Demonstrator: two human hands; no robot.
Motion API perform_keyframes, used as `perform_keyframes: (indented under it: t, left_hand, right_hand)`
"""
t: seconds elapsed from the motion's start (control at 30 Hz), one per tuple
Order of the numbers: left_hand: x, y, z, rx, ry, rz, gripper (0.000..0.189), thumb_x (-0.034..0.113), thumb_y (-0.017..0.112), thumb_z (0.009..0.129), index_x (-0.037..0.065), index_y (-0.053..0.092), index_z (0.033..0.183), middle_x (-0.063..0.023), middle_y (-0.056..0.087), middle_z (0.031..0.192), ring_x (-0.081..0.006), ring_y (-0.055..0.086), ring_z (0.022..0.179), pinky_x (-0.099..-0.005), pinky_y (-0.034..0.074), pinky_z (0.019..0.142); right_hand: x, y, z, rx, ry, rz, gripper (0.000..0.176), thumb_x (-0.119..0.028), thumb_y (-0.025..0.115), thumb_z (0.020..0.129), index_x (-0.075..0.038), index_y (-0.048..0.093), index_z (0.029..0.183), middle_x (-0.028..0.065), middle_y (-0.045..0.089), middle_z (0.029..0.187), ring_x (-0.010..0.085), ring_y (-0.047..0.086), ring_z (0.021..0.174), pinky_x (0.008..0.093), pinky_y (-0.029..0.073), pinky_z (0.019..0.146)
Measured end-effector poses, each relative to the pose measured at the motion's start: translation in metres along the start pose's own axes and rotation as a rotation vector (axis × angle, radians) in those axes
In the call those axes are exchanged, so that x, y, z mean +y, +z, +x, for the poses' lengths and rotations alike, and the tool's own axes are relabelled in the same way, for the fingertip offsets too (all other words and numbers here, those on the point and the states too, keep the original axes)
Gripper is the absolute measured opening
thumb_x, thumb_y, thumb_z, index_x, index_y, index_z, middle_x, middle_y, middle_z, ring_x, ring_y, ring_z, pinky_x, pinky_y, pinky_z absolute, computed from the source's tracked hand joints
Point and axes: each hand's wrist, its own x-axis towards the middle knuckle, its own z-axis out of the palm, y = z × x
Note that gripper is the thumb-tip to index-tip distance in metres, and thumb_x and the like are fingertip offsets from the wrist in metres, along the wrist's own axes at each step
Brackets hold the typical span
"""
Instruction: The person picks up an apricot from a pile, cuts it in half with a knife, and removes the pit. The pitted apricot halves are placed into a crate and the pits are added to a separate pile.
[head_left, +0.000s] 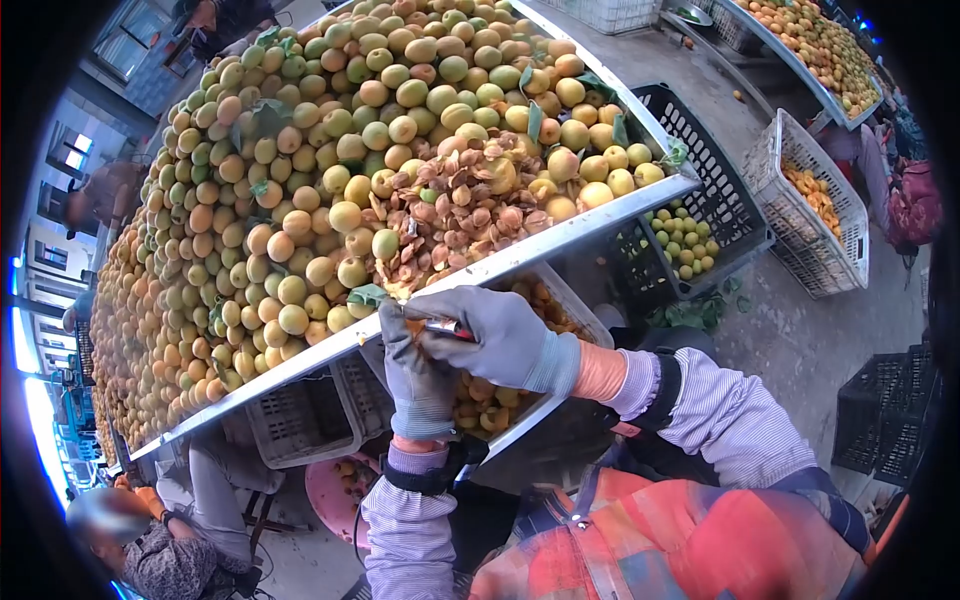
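Observation:
My right hand [500,335], in a grey glove, is closed around a small tool [448,329] with a dark and red handle, near the metal rim of the table [540,237]. Right beside it, my left hand [412,375], also gloved, has its fingers closed against a small brownish-orange piece [414,326], perhaps part of a fruit. The fingers partly hide it. Just beyond both hands lies a pile of brown pits [465,205] among many yellow-green and orange fruits [290,220].
Below the rim is a crate of cut fruit [545,305]. A black crate [705,150] stands to the right, with a white crate [800,215] farther off. A pink basin [325,495] is at lower left, near a co-worker [175,560]. Other people stand at the upper left.

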Motion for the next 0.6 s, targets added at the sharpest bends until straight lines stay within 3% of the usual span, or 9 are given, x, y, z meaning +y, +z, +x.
perform_keyframes:
  t: [0.1, 0.17, 0.2, 0.27, 0.3, 0.43, 0.5, 0.53, 0.6]
  left_hand:
    - [-0.006, -0.019, 0.008, -0.185, 0.080, 0.244, 0.066, 0.020, 0.069, 0.080, 0.000, 0.032, 0.131, -0.0114, 0.048, 0.112, -0.0190, 0.051, 0.102, -0.0318, 0.042, 0.093]
    - [-0.004, 0.008, -0.004, -0.082, 0.175, 0.305, 0.050, 0.052, 0.040, 0.094, 0.007, 0.047, 0.117, -0.0050, 0.055, 0.100, -0.0144, 0.055, 0.094, -0.0273, 0.046, 0.083]
    - [-0.006, 0.005, -0.004, -0.087, 0.175, 0.304, 0.050, 0.052, 0.040, 0.094, 0.007, 0.047, 0.117, -0.0050, 0.055, 0.100, -0.0144, 0.055, 0.094, -0.0273, 0.046, 0.083]
    - [-0.006, 0.011, -0.007, -0.041, 0.793, 1.287, 0.051, 0.049, 0.036, 0.096, 0.004, 0.046, 0.117, -0.0060, 0.056, 0.098, -0.0146, 0.055, 0.091, -0.0261, 0.045, 0.083]
    - [0.000, 0.014, -0.009, -0.040, 0.246, 0.646, 0.050, 0.047, 0.034, 0.098, 0.002, 0.045, 0.117, -0.0066, 0.056, 0.095, -0.0148, 0.056, 0.085, -0.0269, 0.046, 0.080]
    - [0.005, 0.024, -0.016, -0.030, 0.152, 0.371, 0.050, 0.045, 0.030, 0.099, 0.000, 0.047, 0.112, -0.0073, 0.057, 0.091, -0.0144, 0.056, 0.080, -0.0271, 0.048, 0.072]
    - [0.010, -0.007, -0.001, -0.471, -0.115, -0.105, 0.044, 0.037, 0.034, 0.099, -0.003, 0.054, 0.102, -0.0073, 0.057, 0.086, -0.0148, 0.057, 0.075, -0.0262, 0.049, 0.064]
    - [0.012, -0.001, -0.004, -0.467, -0.105, -0.105, 0.044, 0.037, 0.034, 0.099, -0.003, 0.054, 0.102, -0.0073, 0.057, 0.086, -0.0148, 0.057, 0.075, -0.0262, 0.049, 0.064]
    - [0.017, 0.021, -0.012, -0.192, -0.116, 0.709, 0.039, 0.032, 0.036, 0.099, 0.003, 0.061, 0.094, -0.0046, 0.059, 0.078, -0.0123, 0.056, 0.070, -0.0253, 0.047, 0.064]
  right_hand:
    - [0.006, 0.004, -0.002, -0.036, -0.069, -0.189, 0.041, -0.019, 0.068, 0.080, -0.012, 0.058, 0.118, 0.0121, 0.063, 0.099, 0.0278, 0.064, 0.086, 0.0323, 0.051, 0.074]
    - [0.009, 0.007, -0.004, -0.002, -0.121, -0.218, 0.038, -0.020, 0.069, 0.077, -0.012, 0.059, 0.113, 0.0122, 0.063, 0.094, 0.0306, 0.063, 0.084, 0.0344, 0.052, 0.071]
    - [0.009, 0.008, -0.004, 0.001, -0.122, -0.222, 0.038, -0.020, 0.069, 0.077, -0.012, 0.059, 0.113, 0.0122, 0.063, 0.094, 0.0306, 0.063, 0.084, 0.0344, 0.052, 0.071]
    - [0.009, 0.008, -0.005, -0.036, -0.036, -0.215, 0.031, -0.020, 0.067, 0.076, -0.010, 0.057, 0.103, 0.0140, 0.062, 0.089, 0.0316, 0.063, 0.080, 0.0377, 0.051, 0.071]
    - [0.008, 0.007, -0.004, -0.031, -0.035, -0.220, 0.031, -0.020, 0.067, 0.076, -0.010, 0.057, 0.103, 0.0140, 0.062, 0.089, 0.0316, 0.063, 0.080, 0.0377, 0.051, 0.071]
    - [0.001, -0.007, 0.001, 0.017, 0.082, -0.142, 0.024, -0.021, 0.067, 0.077, -0.009, 0.056, 0.094, 0.0138, 0.062, 0.080, 0.0291, 0.064, 0.075, 0.0348, 0.051, 0.066]
    - [0.002, -0.016, 0.009, 0.156, 0.125, -0.004, 0.020, -0.022, 0.067, 0.080, -0.008, 0.057, 0.091, 0.0118, 0.063, 0.076, 0.0248, 0.065, 0.070, 0.0308, 0.051, 0.063]
    - [-0.004, -0.024, 0.015, 0.178, 0.197, 0.034, 0.018, -0.019, 0.066, 0.080, -0.007, 0.058, 0.091, 0.0112, 0.064, 0.080, 0.0217, 0.065, 0.071, 0.0301, 0.051, 0.065]
    - [0.006, -0.030, 0.024, 0.280, 0.117, -0.097, 0.022, -0.017, 0.066, 0.080, -0.006, 0.059, 0.099, 0.0109, 0.065, 0.085, 0.0197, 0.065, 0.075, 0.0294, 0.051, 0.069]
